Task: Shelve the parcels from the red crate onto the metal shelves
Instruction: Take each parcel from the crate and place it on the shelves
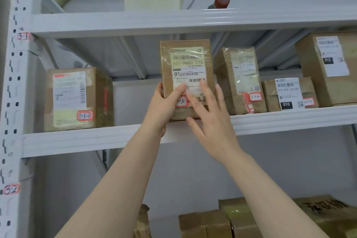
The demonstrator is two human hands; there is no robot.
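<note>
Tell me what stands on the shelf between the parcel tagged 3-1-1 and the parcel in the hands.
Nothing: in the head view, the shelf is bare between the 3-1-1 parcel and the held parcel.

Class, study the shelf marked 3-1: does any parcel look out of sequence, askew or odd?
Mostly tidy. One oddity: an empty gap sits between parcel 3-1-1 and the parcel tagged 1-3, which both hands, left hand and right hand, hold. No 3-1-2 tag is visible.

Legible markings on shelf upright and parcels
Upright tags (23, 36) "3-1", "3-2"; held parcel (186, 60) "507-P802 T70", "P802"; left box sticker (85, 115) "3-1-1"; small box label (287, 93) "010"; right box sticker (255, 96) "3-1-4"
</note>
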